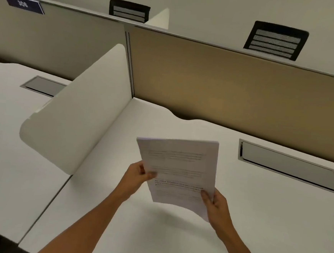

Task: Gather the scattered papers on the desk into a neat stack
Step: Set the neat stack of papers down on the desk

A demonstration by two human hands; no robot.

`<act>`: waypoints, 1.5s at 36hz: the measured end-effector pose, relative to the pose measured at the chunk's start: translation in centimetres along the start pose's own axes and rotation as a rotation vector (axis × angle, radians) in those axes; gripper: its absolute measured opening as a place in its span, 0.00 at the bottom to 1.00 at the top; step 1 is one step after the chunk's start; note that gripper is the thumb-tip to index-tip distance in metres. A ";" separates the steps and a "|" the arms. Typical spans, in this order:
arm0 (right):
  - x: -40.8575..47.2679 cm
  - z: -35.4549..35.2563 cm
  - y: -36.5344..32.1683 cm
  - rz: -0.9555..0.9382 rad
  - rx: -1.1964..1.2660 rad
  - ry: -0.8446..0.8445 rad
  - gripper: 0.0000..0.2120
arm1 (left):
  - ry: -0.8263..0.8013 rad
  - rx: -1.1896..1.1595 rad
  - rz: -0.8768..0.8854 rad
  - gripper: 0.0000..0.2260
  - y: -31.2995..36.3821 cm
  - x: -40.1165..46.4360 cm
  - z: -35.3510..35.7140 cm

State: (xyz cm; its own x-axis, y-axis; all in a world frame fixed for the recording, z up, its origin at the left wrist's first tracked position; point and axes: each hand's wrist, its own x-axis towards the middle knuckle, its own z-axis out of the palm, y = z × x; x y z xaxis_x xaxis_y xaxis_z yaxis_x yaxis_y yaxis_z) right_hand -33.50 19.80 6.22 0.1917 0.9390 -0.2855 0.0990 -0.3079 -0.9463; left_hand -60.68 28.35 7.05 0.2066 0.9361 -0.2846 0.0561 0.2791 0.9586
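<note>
A stack of white printed papers (180,167) is held up above the white desk (264,224), tilted toward me, and it casts a shadow on the surface below. My left hand (136,175) pinches the stack's left edge, thumb on the front. My right hand (217,205) grips the lower right corner, thumb on the front as well. The sheets' edges look roughly lined up. No other loose sheets show on the desk.
A white rounded side divider (79,109) stands to the left. A tan back panel (235,87) closes the far side. A grey cable hatch (287,165) is set into the desk at right, another (43,85) on the neighbouring desk. Two black chair backs (276,40) show beyond.
</note>
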 end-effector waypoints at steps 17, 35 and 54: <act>-0.5 -1.1 4.6 0.133 -0.008 -0.005 0.10 | -0.089 0.047 -0.058 0.17 -3.0 -0.5 2.9; -1.4 -2.0 4.7 0.110 0.069 0.046 0.12 | -0.116 0.085 -0.085 0.17 -4.9 -1.5 4.7; 0.3 1.1 9.4 0.280 -0.307 0.010 0.14 | -0.064 0.211 -0.288 0.15 -10.0 -1.5 4.1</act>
State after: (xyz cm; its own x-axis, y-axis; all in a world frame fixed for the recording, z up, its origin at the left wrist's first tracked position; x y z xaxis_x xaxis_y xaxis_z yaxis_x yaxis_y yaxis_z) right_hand -33.61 17.35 -2.88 0.2618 0.8112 -0.5229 0.3281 -0.5843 -0.7422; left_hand -57.54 23.30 -2.09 0.2137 0.8082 -0.5487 0.3199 0.4729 0.8210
